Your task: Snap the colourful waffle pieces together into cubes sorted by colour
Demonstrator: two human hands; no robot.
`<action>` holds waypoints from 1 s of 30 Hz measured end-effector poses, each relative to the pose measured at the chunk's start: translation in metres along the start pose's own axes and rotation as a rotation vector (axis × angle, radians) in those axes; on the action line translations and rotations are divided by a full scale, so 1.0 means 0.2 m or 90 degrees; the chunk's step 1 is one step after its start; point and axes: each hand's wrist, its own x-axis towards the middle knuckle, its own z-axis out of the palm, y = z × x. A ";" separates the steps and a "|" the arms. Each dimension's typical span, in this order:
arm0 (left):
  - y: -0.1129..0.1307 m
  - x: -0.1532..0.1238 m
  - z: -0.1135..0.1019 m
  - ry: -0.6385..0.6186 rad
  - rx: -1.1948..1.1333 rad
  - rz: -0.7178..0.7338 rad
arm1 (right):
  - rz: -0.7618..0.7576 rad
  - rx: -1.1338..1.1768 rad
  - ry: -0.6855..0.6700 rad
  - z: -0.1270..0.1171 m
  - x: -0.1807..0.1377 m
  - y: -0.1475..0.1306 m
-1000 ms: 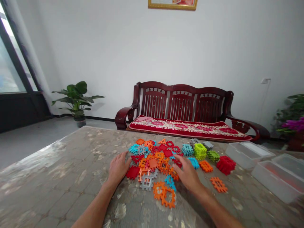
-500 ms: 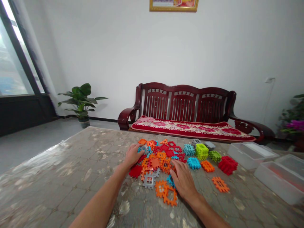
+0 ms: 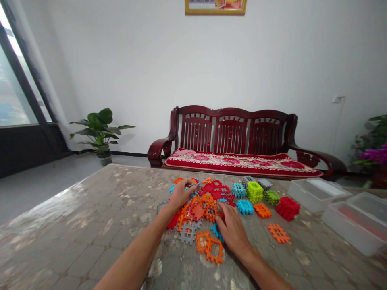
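A loose heap of notched plastic building squares (image 3: 198,211) in orange, red, blue and grey lies on the table. My left hand (image 3: 180,194) reaches over the heap's upper left, thumb and fingers apart above the pieces. Part of the heap is hidden under it. Against the right edge of the heap rests my right hand (image 3: 232,225), fingers bent, with a gap between thumb and forefinger and no piece seen in it. A blue square (image 3: 216,231) lies by its thumb. Two overlapping orange squares (image 3: 209,246) and a grey window square (image 3: 188,233) lie nearer me.
Right of the heap stand sorted pieces: a lime green cube (image 3: 254,192), a blue stack (image 3: 238,190), a red stack (image 3: 288,208) and a single orange square (image 3: 278,233). Clear plastic boxes (image 3: 352,229) sit at the table's right. A wooden bench (image 3: 232,133) is behind.
My left hand has slid right and slightly away across the heap, uncovering a grey piece at the heap's left. My right hand stays about where it was. The view has shifted slightly.
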 end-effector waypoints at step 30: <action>0.32 0.27 0.43 -0.265 0.196 0.118 | 0.251 0.415 0.131 -0.02 0.09 0.02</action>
